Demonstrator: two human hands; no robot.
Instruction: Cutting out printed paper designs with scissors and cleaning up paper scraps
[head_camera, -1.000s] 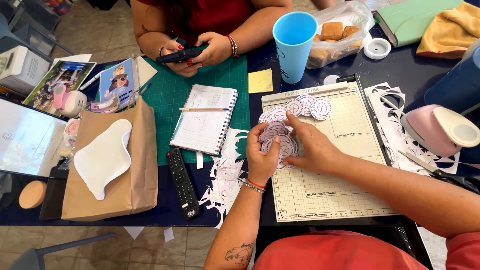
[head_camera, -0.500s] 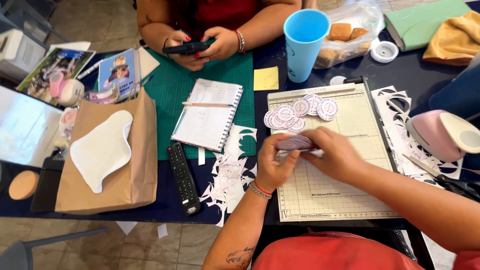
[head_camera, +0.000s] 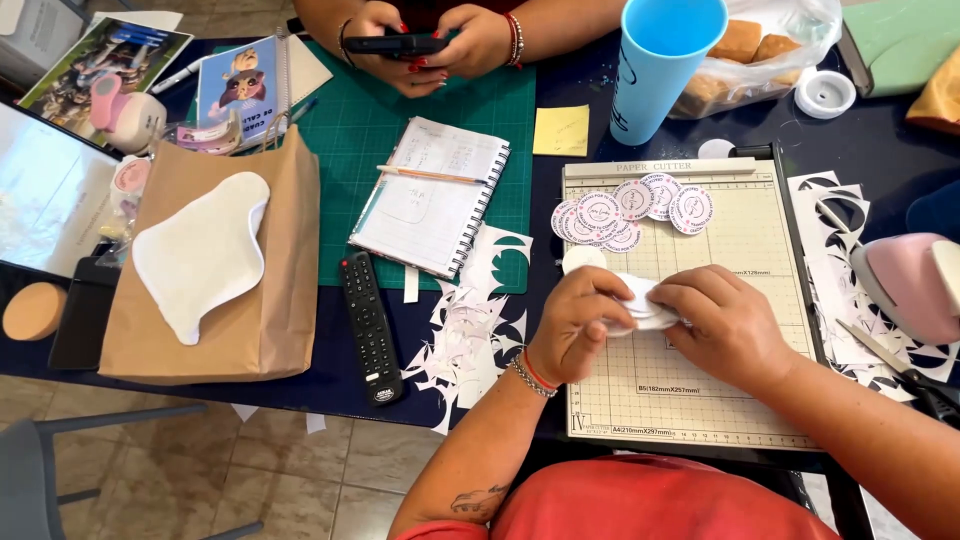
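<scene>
Fingers of your left hand (head_camera: 585, 315) and right hand (head_camera: 722, 320) pinch the stack of round paper stickers (head_camera: 645, 303) between them. Squeeze loosely and they could slip, mixing with stickers (head_camera: 625, 210) just beyond your fingertips.

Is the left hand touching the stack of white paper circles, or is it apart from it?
Touching. In the head view the left hand closes its fingertips on the stack of white paper circles, and the right hand grips the other side; no gap shows.
</scene>
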